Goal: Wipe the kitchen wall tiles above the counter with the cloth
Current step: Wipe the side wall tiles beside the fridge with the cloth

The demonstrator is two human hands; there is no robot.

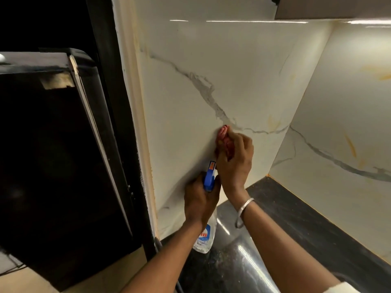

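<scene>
head view, two hands, right hand (234, 159) clutching one pink cloth (224, 137) against wall tiles (211, 60), left hand (200, 199) gripping one spray bottle (206, 235)

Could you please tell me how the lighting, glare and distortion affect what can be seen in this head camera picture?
Head view: bright strip glare runs along the top of the wall tiles and streaks the dark counter; the black appliance on the left is lost in shadow; wide-angle bending curves the wall edge; the right hand and pink cloth look slightly soft; the left hand and spray bottle read clearly.
</scene>
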